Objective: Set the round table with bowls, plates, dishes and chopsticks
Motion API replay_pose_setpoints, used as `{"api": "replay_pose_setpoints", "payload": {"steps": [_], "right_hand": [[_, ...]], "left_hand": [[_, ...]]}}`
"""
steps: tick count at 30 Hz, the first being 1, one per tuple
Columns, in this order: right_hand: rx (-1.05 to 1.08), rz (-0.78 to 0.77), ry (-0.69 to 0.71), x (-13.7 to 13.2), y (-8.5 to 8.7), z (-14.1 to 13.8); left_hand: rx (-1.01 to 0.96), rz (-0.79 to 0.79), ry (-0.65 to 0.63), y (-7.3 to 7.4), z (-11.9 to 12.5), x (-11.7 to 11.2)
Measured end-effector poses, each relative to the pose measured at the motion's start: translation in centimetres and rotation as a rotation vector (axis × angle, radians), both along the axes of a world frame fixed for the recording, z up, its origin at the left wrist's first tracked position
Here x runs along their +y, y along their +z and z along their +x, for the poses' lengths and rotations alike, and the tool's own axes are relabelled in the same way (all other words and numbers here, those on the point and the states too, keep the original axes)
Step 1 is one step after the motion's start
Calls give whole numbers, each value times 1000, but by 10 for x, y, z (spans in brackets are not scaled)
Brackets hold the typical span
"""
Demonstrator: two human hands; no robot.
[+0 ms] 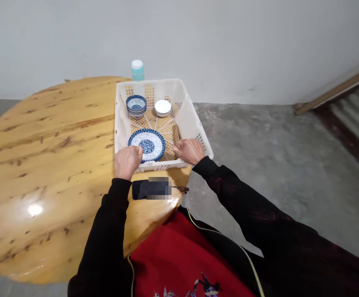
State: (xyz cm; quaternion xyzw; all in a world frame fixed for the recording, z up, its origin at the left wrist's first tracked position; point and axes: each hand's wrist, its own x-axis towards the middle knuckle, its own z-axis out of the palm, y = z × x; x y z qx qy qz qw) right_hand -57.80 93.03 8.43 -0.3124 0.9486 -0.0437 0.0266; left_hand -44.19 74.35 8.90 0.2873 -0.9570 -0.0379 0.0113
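Note:
A white plastic basket [191, 119] sits at the right edge of a round wooden table [43, 156]. Inside it lie a blue-and-white plate [151, 142], a stack of blue-patterned bowls [136, 105], a small white bowl [162, 107] and a bundle of brown chopsticks [176, 134]. My left hand [127, 161] is curled over the basket's near rim, its fingers on the edge of the plate. My right hand [189, 150] rests inside the near right corner, fingers closed around the near end of the chopsticks.
A black phone [142, 189] with a small strap lies on the table just in front of the basket. A teal bottle [137, 70] with a white cap stands behind the basket. Grey concrete floor lies to the right, a pale wall behind.

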Motion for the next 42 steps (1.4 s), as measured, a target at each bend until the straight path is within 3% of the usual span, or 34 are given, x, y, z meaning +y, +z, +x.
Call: {"api": "replay_pose_setpoints", "payload": {"steps": [9, 42], "right_hand": [[-79, 5, 29, -1, 7, -2], [-86, -38, -28, 4, 2, 1]], "left_hand": [[-18, -10, 4, 2, -1, 0], [9, 16, 6, -1, 0, 2]]}}
